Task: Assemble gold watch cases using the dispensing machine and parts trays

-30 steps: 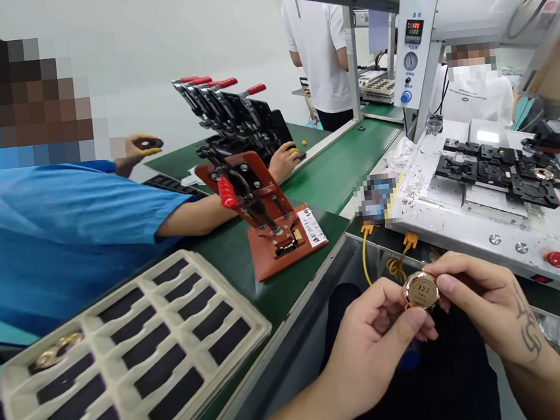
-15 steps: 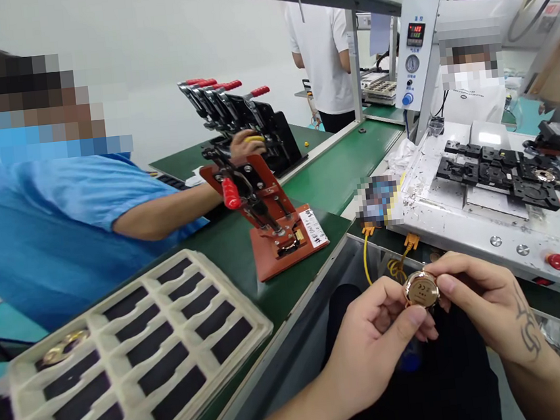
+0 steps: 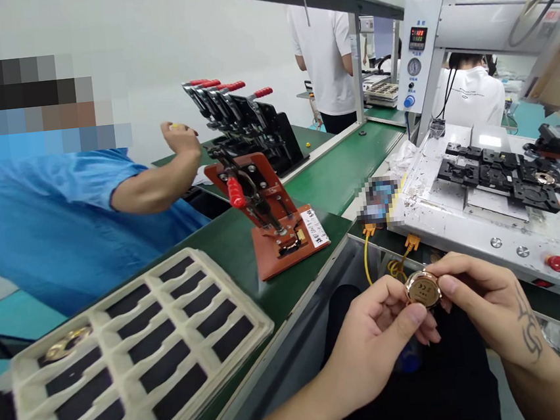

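Observation:
A round, gold-coloured watch case with printed marks on its back is held above my lap. My left hand pinches its left edge between thumb and fingers. On the opposite rim, the thumb and fingers of my right hand are closed too. The marked back faces up towards me. To the left, a cream tray has compartments lined in black, and a gold piece lies in its far-left one. A red clamp fixture with a red handle stands on the green bench beyond.
A white machine with black jigs and a red button stands at right. A phone lies beside it. Several black toggle clamps stand behind the fixture. A co-worker in blue sits at left.
The co-worker in blue has drawn their raised hand back from the black clamps, leftward. The person behind the machine has turned. My hands hold the watch case nearly unchanged.

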Demonstrator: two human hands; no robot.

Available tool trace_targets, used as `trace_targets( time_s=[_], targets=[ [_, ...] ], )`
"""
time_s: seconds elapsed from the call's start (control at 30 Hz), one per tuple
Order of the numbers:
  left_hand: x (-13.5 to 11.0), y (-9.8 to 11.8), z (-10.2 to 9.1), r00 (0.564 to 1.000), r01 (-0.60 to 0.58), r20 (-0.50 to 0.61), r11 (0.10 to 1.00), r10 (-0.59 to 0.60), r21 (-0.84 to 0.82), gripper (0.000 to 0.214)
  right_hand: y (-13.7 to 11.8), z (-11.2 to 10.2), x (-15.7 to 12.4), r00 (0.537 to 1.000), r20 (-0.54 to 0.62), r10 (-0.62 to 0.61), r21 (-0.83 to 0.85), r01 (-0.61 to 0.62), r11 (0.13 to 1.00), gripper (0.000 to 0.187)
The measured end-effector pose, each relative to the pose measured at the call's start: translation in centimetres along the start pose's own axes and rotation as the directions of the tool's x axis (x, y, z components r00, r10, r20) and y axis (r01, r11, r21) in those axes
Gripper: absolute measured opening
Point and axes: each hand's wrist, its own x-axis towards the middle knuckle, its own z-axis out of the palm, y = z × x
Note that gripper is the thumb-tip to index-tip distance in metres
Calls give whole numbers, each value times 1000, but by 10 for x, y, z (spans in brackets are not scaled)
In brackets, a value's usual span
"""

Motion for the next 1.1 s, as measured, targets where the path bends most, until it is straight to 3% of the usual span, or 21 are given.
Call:
trace_targets(
  time_s=[0.47,1.1],
  targets=[
    [0,0,-1,1000,2,17,1000,-2,-9,39,0,0,0,1000,14,-14,3,14,1000,15],
    [-6,-1,-3,995,-92,-14,987,95,135,27,1,2,2,1000,23,-18,-4,19,1000,16]
  ],
)
